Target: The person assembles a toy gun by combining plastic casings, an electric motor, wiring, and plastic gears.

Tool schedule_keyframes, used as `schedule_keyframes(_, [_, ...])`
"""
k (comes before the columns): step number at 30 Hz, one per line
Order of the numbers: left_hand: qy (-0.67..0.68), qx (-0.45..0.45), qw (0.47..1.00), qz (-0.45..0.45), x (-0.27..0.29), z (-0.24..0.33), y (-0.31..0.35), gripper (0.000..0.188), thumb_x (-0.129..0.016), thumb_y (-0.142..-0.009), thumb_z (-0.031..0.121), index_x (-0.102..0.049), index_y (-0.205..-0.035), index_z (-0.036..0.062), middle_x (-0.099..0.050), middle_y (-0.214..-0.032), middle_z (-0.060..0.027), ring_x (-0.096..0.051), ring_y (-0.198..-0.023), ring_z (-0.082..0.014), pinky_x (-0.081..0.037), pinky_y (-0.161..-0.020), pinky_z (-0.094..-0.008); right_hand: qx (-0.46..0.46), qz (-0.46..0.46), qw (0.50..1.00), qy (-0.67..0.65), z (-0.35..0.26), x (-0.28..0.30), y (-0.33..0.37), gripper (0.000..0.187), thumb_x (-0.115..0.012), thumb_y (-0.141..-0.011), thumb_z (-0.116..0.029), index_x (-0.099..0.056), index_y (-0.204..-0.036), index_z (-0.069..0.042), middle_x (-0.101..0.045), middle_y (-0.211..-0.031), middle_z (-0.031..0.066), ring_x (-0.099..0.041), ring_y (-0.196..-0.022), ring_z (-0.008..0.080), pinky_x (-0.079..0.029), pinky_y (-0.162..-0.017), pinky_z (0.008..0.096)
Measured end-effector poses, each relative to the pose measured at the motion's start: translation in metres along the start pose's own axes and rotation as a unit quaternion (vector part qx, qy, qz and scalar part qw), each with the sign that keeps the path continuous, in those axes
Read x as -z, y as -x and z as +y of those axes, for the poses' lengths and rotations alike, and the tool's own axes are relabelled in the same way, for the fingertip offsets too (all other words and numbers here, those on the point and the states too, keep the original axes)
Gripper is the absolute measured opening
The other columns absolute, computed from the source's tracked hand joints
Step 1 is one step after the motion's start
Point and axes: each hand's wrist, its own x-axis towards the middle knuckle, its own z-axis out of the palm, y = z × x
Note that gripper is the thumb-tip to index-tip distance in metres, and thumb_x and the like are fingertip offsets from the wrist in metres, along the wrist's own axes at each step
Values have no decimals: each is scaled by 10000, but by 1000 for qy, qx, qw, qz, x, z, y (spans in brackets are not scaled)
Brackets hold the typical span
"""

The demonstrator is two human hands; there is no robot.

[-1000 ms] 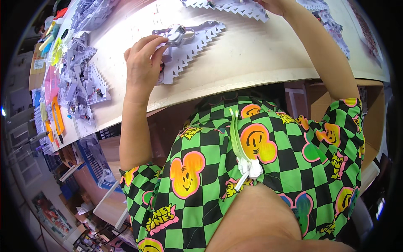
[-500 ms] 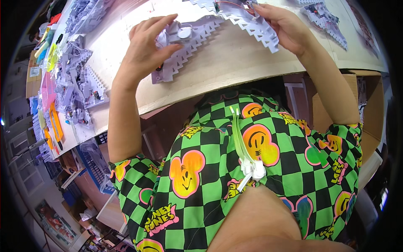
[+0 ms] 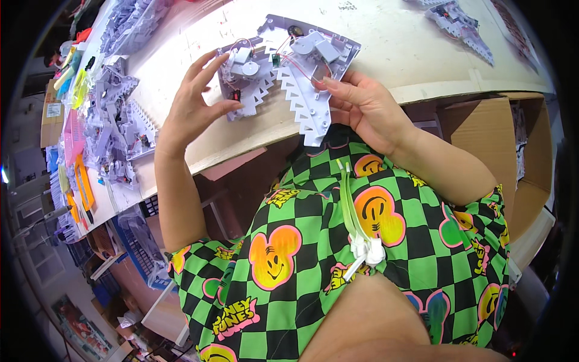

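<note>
My right hand (image 3: 371, 108) grips a grey-lilac plastic housing with a toothed edge (image 3: 307, 102) by its right side, thumb on top. This housing carries a motor-like box, thin red wires, a small green circuit board and a round dark piece. Left of it, on the table, lies a similar toothed housing (image 3: 259, 90) with a white round part, wires and a small black-and-red piece. The held housing partly overlaps it. My left hand (image 3: 196, 99) is open at its left end, thumb and fingers apart; whether the fingertips touch it is hard to tell.
The pale worktable (image 3: 398, 42) has its front edge just before my body. Many grey plastic parts (image 3: 111, 114) are heaped at the left, near an orange-handled cutter (image 3: 83, 184). Another toothed housing (image 3: 461, 33) lies at the far right. An open cardboard box (image 3: 482, 139) stands below the right edge.
My right hand has brought its housing nearer and to the left, turning it so its inner parts show. My left hand stays by the other housing, with little movement.
</note>
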Motion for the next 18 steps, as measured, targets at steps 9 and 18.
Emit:
schedule_keyframes(9, [130,114,972,158,-61,29,24,645,-812,-689,192,-541,-1235,-18,-455,-1285,-180,-606,-888,-220,-573,-699,-298,67,69,995,21,15,-10,-20,302,-645,-863,-125,-510,-1098,9,-603,-1028,90,-605,-923,187,-527,-807,343])
schedule_keyframes(18, [-69,-29,969,237,-70,41,27,621,-751,-740,326,-545,-1235,12,-427,-1343,-217,-388,-1242,-368,-319,-1016,-452,-13,38,990,132,-1,-5,-51,381,-686,-840,-201,-522,-1089,36,-612,-1012,129,-621,-882,216,-553,-745,342])
